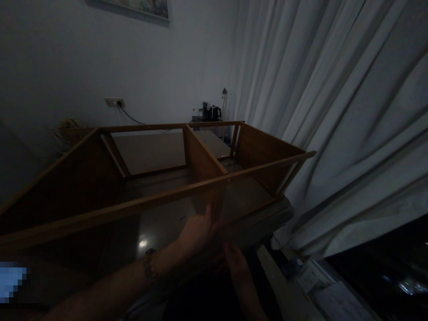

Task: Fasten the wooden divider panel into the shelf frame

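Observation:
A wooden cabinet frame [147,203] with an inner divider [209,156] stretches across the view, its upper side exposing the compartments. Against its near side, close to the lower end of the divider, is my left hand [197,232], thumb pointing up; its other fingers are mostly hidden in the dimness. A bracelet [149,265] circles my left wrist. Lower and to the right, my right hand [236,263] is just in front of the cabinet's padded-looking lower edge [264,220]. Its fingers point forward and look loosely apart, with no object visible in them.
Long pale curtains [321,111] hang along the right. Behind the cabinet, a small stand carries a dark kettle [214,113]. A cord [132,117] runs from a wall socket [114,103]. Boxes or papers [314,278] lie at lower right. The room is dim.

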Demonstrator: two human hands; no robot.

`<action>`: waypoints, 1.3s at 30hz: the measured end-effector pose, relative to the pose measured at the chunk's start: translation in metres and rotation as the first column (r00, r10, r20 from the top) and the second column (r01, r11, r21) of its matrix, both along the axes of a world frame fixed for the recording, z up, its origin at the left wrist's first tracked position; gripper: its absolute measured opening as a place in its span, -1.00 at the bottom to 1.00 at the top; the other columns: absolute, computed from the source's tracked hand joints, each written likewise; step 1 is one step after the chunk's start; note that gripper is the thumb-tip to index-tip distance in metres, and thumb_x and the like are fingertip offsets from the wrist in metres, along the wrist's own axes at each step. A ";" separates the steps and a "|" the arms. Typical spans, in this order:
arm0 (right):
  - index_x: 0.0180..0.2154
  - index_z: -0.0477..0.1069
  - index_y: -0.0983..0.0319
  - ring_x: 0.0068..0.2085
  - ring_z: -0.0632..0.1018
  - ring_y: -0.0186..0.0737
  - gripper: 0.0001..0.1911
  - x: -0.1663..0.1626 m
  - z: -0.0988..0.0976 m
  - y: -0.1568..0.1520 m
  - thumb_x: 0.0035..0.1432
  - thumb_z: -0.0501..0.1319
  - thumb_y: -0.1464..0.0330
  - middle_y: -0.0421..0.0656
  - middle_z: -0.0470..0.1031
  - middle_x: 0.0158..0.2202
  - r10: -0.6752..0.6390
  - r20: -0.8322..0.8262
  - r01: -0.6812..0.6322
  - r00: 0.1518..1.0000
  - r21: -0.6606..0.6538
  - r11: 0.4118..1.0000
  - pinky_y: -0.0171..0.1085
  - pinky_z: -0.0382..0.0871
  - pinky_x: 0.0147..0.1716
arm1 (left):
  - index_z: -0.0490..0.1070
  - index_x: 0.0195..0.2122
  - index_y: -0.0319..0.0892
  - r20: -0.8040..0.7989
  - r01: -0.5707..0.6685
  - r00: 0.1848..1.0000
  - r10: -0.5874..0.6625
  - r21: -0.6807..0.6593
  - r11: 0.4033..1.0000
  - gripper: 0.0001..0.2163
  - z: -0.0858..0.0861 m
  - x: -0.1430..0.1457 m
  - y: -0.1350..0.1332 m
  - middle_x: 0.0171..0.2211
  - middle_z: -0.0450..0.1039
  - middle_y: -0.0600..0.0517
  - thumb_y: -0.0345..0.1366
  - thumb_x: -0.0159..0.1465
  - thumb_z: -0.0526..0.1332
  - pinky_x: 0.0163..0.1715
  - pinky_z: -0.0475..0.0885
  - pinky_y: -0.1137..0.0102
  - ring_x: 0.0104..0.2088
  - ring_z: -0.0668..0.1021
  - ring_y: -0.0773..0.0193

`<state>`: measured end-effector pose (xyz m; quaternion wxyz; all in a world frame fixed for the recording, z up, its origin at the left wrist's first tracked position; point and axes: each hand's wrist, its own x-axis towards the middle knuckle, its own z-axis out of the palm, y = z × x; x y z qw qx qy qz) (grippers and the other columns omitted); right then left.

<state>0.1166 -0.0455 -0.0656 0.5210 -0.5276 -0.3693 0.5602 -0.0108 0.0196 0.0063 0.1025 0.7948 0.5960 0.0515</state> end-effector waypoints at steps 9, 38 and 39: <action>-0.40 0.34 0.27 -0.73 0.43 -0.35 -0.51 0.001 -0.003 0.000 -0.10 0.12 -0.05 -0.21 0.45 -0.62 0.109 -0.014 -0.110 0.994 -0.067 0.992 -0.43 0.17 -0.75 | -0.04 0.05 -0.39 -0.026 0.008 1.000 -0.006 0.066 0.998 -0.48 -0.007 -0.001 0.002 -0.40 0.49 -0.17 -0.03 0.24 -0.21 -0.48 0.34 0.41 -0.40 0.55 0.14; -0.39 0.40 0.28 -0.51 0.51 -0.27 -0.75 0.009 0.000 0.005 -0.06 0.24 0.22 -0.16 0.50 -0.52 -0.046 0.092 0.030 0.995 0.172 0.985 -0.35 0.37 -0.53 | -0.01 0.04 -0.38 -0.030 -0.009 0.999 0.010 0.029 1.000 -0.50 -0.002 0.001 0.001 -0.38 0.49 -0.17 -0.04 0.24 -0.16 -0.48 0.34 0.43 -0.38 0.55 0.14; -0.42 0.40 0.28 -0.56 0.49 -0.30 -0.74 0.007 -0.002 0.006 -0.08 0.26 0.21 -0.19 0.48 -0.57 -0.037 -0.002 0.037 0.999 0.118 0.992 -0.37 0.35 -0.56 | -0.02 0.04 -0.38 -0.031 -0.005 0.999 0.006 0.032 0.999 -0.49 -0.002 0.000 0.001 -0.39 0.49 -0.17 -0.03 0.24 -0.17 -0.48 0.34 0.42 -0.38 0.55 0.15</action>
